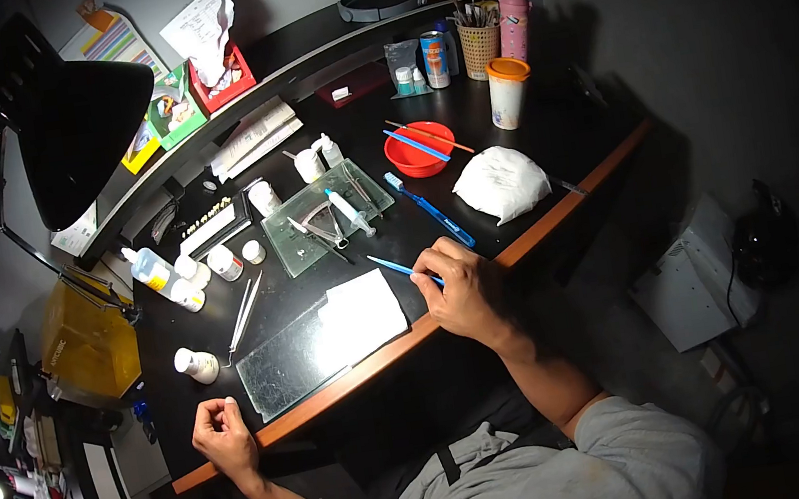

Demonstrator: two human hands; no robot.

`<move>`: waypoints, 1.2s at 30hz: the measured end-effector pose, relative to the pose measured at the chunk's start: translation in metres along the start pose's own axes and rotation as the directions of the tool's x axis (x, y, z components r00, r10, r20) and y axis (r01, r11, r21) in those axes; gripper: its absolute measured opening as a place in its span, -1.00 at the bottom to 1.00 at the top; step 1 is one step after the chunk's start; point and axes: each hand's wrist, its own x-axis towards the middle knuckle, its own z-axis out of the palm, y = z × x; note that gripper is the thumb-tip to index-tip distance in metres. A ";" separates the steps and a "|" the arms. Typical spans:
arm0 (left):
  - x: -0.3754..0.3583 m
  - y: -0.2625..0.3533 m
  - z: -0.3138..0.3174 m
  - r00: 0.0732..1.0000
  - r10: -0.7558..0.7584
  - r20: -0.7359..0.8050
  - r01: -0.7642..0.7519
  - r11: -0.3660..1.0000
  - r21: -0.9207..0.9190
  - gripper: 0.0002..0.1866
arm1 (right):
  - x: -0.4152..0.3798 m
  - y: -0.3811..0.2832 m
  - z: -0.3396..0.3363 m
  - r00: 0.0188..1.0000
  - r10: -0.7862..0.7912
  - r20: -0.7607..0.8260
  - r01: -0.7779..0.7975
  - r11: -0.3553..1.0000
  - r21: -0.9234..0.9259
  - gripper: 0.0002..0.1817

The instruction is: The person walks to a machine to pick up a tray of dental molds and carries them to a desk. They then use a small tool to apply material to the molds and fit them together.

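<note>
My right hand (pixel 457 287) is closed on a thin blue brush-like tool (pixel 389 265), its pointed end toward the left. Below that tip lies a folded white paper (pixel 367 312), brightly lit, over the right part of a glass slab (pixel 284 366). My left hand (pixel 223 436) is at the front left edge of the table, fingers curled and pressed together; whether something small is between them is hidden. A small white bottle (pixel 196 365) stands just above it, with metal tweezers (pixel 246 315) to the right.
Behind is another glass slab (pixel 293 248) with a syringe (pixel 349 211) and tools. A blue toothbrush (pixel 430 210), red bowl (pixel 421 161), white tissue (pixel 500 184) and lidded cup (pixel 508 96) are at the right. Several bottles stand left; a black lamp (pixel 70 121) overhangs.
</note>
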 end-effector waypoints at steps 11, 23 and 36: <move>0.000 0.000 0.000 1.000 0.006 -0.009 -0.006 1.000 -0.019 -0.79 | 0.000 0.000 -0.001 1.000 0.005 0.019 -0.004 1.000 -0.013 -0.86; 0.000 0.003 0.001 1.000 0.002 -0.008 -0.002 1.000 -0.018 -0.79 | -0.001 0.000 0.000 1.000 -0.007 -0.007 0.007 0.999 -0.041 -0.83; 0.000 0.001 0.000 1.000 0.007 -0.016 -0.008 1.000 -0.019 -0.80 | 0.000 0.001 0.001 1.000 -0.028 -0.010 0.027 0.999 -0.028 -0.82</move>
